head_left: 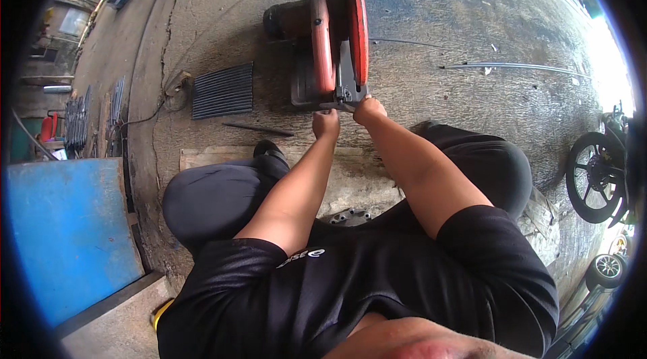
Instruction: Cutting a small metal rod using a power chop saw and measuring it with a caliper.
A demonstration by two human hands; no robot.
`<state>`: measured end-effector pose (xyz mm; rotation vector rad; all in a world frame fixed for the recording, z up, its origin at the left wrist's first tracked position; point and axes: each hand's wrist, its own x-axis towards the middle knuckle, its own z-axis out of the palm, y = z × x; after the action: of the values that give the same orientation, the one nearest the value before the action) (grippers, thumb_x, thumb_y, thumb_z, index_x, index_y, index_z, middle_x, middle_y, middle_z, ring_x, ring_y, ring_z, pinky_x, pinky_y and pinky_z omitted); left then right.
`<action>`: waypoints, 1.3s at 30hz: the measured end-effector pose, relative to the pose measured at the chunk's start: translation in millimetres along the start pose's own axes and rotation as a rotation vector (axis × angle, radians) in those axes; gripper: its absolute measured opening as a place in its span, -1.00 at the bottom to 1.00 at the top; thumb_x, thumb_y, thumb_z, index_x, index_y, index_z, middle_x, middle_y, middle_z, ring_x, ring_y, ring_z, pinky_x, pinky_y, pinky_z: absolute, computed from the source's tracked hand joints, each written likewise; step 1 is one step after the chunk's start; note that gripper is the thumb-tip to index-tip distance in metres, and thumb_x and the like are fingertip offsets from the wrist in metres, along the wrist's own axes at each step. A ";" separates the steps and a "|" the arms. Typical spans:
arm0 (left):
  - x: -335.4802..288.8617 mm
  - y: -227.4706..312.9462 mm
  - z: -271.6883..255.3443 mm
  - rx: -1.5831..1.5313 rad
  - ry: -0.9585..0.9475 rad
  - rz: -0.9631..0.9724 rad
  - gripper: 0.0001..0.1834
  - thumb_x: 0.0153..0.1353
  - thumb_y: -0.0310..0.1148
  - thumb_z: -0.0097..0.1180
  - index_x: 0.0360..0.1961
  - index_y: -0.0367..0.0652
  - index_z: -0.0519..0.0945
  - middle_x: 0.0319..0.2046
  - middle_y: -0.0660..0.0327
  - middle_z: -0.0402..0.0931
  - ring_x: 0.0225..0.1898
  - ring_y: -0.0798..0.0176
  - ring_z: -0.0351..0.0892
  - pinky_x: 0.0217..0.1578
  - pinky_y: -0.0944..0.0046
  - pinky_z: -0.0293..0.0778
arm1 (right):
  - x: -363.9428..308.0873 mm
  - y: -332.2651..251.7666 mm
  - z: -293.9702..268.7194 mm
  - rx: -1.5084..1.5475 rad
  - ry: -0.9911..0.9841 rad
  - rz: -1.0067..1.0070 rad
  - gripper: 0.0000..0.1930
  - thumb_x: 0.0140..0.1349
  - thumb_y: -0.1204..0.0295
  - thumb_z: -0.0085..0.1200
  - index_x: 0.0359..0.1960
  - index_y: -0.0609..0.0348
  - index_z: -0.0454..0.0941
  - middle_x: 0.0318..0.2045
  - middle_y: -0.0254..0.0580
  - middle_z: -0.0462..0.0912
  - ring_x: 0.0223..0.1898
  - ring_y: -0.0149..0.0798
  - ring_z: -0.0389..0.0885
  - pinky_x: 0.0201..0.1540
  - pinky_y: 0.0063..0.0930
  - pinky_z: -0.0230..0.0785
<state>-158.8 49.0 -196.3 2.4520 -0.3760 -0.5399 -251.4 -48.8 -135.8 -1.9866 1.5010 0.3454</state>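
On the concrete floor in front of me stands a chop saw (323, 49), with a red handle arm and a large upright disc edged in red. My left hand (327, 123) is closed at the near edge of the saw's metal base (306, 93), by a small metal part. What its fingers grip is too small to make out. Just right of it, my right hand (369, 110) is curled at the base's near right corner, below the disc. Its fingers are mostly hidden from above, and so is anything inside them.
Left of the saw lies a neat row of dark rods (223, 91), with a single dark bar (258, 130) nearer me. A thin pale rod (519, 66) lies to the right. A blue panel (74, 224) stands at left, a motorcycle wheel (593, 177) at right. A cable crosses the floor.
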 end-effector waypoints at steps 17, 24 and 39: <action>-34.6 197.5 -157.7 -0.281 0.594 0.986 -0.76 -0.01 -0.44 0.08 -0.26 -0.23 0.52 -0.37 0.00 0.51 -0.30 -0.05 0.52 -0.16 0.03 0.44 | -44.1 -63.1 -156.7 0.372 0.603 -0.356 -0.36 0.14 0.08 0.06 0.12 0.28 0.23 0.00 0.34 0.38 0.01 0.25 0.42 0.10 -0.07 0.30; 6.8 174.2 -146.2 -0.510 -0.280 0.466 -0.58 0.04 -0.10 0.19 -0.37 -0.34 0.62 -0.46 0.13 0.59 -0.37 0.23 0.59 -0.30 0.25 0.42 | -25.3 -82.3 -141.3 0.633 0.608 -0.346 -0.41 0.27 0.08 -0.08 0.20 0.21 0.16 -0.03 0.35 0.42 0.01 0.31 0.42 0.07 0.01 0.28; 88.3 335.4 -213.8 -0.470 -0.402 0.435 -0.70 0.05 -0.27 0.13 -0.42 -0.36 0.47 -0.50 -0.01 0.48 -0.58 0.08 0.54 -0.66 -0.06 0.47 | 119.3 -175.3 -330.2 -0.392 0.389 -0.487 -0.65 0.21 0.24 -0.04 -0.06 0.20 0.50 -0.17 0.20 0.60 -0.21 0.04 0.65 -0.22 -0.16 0.54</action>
<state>-30.3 -142.8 139.5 1.7373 -0.8190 -0.8186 -100.2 -314.5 110.2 -2.7743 1.1594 0.0429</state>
